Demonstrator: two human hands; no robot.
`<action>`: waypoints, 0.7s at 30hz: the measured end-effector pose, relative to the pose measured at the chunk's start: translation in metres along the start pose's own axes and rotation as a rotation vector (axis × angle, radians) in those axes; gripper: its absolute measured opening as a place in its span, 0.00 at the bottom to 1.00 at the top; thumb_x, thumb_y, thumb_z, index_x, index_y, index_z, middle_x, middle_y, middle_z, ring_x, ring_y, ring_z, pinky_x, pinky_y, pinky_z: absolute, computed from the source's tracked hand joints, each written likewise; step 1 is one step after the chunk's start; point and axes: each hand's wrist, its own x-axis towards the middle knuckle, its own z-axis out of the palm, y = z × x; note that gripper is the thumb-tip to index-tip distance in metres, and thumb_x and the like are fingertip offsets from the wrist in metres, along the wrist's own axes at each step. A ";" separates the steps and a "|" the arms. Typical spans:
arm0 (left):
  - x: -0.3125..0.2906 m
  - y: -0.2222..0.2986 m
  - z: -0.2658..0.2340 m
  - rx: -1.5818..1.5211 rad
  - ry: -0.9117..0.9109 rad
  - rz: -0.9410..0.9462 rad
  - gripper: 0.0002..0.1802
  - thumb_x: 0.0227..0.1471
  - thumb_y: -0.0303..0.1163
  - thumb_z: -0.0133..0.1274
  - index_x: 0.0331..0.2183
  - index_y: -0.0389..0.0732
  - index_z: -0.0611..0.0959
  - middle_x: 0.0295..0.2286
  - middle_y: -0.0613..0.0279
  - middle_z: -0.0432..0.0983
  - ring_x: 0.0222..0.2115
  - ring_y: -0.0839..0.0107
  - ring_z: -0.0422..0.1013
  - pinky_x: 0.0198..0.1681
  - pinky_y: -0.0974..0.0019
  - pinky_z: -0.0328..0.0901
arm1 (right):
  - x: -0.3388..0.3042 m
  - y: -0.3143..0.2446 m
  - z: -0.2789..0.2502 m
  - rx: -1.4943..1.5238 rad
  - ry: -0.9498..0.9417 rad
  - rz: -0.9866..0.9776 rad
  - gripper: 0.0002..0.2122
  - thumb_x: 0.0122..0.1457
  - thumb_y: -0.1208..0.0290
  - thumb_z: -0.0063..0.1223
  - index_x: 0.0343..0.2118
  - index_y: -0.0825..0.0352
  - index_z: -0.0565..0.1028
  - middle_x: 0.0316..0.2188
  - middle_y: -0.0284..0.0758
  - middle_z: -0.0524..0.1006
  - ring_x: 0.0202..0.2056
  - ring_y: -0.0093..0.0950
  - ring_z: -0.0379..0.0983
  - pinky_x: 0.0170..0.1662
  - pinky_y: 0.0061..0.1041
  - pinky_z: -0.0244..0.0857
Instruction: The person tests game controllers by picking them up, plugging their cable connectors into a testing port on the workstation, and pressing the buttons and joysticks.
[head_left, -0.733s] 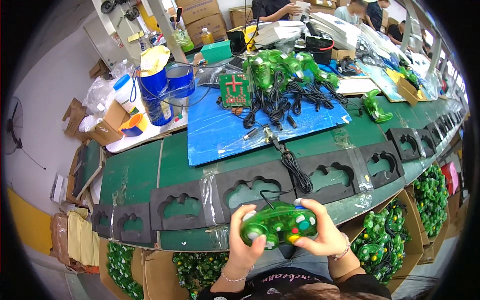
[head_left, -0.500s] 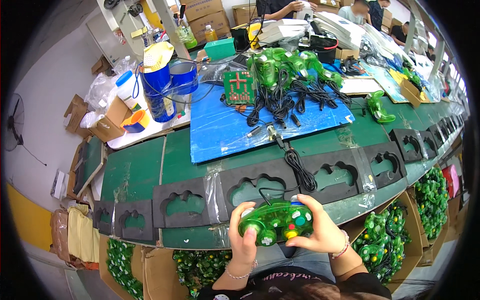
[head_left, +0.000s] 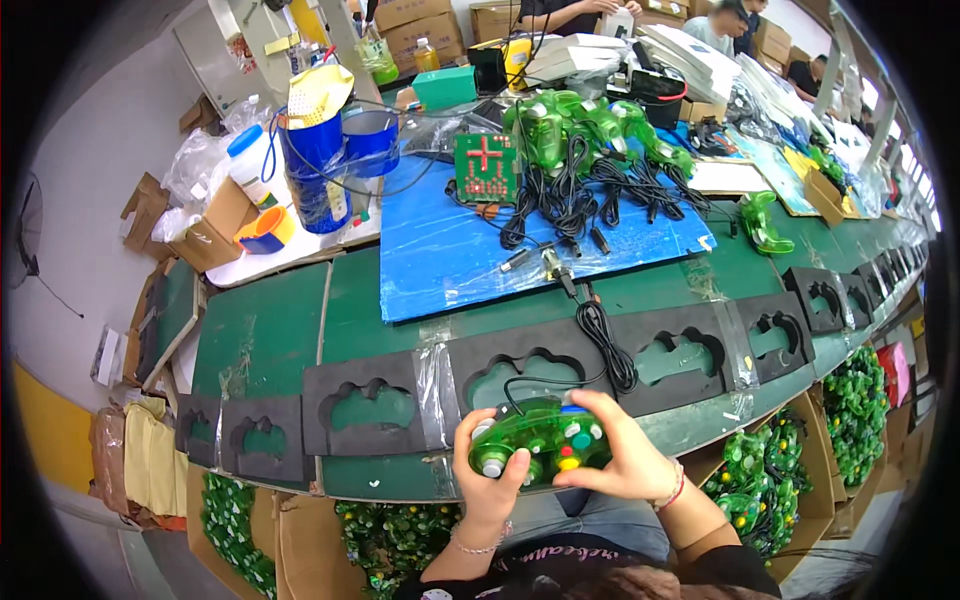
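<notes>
**2 hands hold a green game pad**

A see-through green plastic game controller (head_left: 540, 447) sits in both hands, low in the middle of the view, just in front of the person's body and at the near edge of the long green work belt (head_left: 270, 340). Its long side runs left to right, from one hand to the other.

The left hand (head_left: 487, 480) is curled around the left grip, and its thumb rests by the grey stick. The right hand (head_left: 622, 457) is wrapped around the right grip, with its thumb over the small coloured buttons. Both hands are closed on the pad, so neither one is nearer; each holds its own end.

A thin black cord (head_left: 600, 345) comes out of the top of the pad and runs away from the person, in a bundle of loops, toward the blue plastic sheet (head_left: 450, 255).

Just past the pad lies a black foam tray with a pad-shaped hole (head_left: 520, 370). The hole is open, and its long side also runs left to right.

More green pads in a pile (head_left: 580, 125) lie far back on the blue sheet.
</notes>
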 end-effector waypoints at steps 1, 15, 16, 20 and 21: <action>0.001 -0.001 0.001 0.012 0.012 0.008 0.31 0.40 0.32 0.62 0.45 0.35 0.68 0.37 0.62 0.67 0.37 0.75 0.64 0.42 0.72 0.60 | 0.002 0.000 0.001 0.003 0.080 0.006 0.38 0.40 0.65 0.68 0.53 0.69 0.59 0.45 0.46 0.67 0.47 0.41 0.66 0.49 0.32 0.61; -0.002 -0.007 -0.003 -0.048 0.054 -0.008 0.32 0.40 0.32 0.62 0.46 0.34 0.67 0.36 0.61 0.66 0.36 0.75 0.64 0.41 0.72 0.60 | 0.012 -0.004 0.000 -0.140 -0.022 0.001 0.39 0.39 0.61 0.69 0.53 0.69 0.60 0.46 0.47 0.68 0.46 0.42 0.67 0.48 0.35 0.62; -0.004 -0.008 -0.004 -0.052 0.060 -0.009 0.32 0.40 0.32 0.62 0.46 0.34 0.67 0.36 0.61 0.66 0.36 0.75 0.64 0.41 0.72 0.60 | 0.010 -0.007 -0.001 -0.184 -0.051 -0.063 0.39 0.38 0.61 0.69 0.53 0.69 0.60 0.45 0.47 0.68 0.45 0.42 0.67 0.48 0.35 0.62; -0.004 -0.011 -0.007 -0.043 0.039 0.029 0.33 0.39 0.35 0.63 0.45 0.34 0.67 0.35 0.62 0.66 0.35 0.75 0.63 0.40 0.72 0.60 | 0.006 0.000 -0.004 -0.093 -0.004 0.049 0.41 0.38 0.61 0.69 0.54 0.69 0.58 0.46 0.46 0.68 0.46 0.42 0.65 0.48 0.35 0.60; -0.003 -0.010 -0.004 -0.010 0.044 0.035 0.33 0.39 0.35 0.63 0.45 0.34 0.67 0.35 0.61 0.66 0.35 0.75 0.63 0.40 0.72 0.60 | 0.012 -0.006 -0.006 -0.236 -0.044 -0.044 0.41 0.38 0.63 0.69 0.54 0.70 0.58 0.46 0.46 0.68 0.47 0.41 0.65 0.49 0.34 0.60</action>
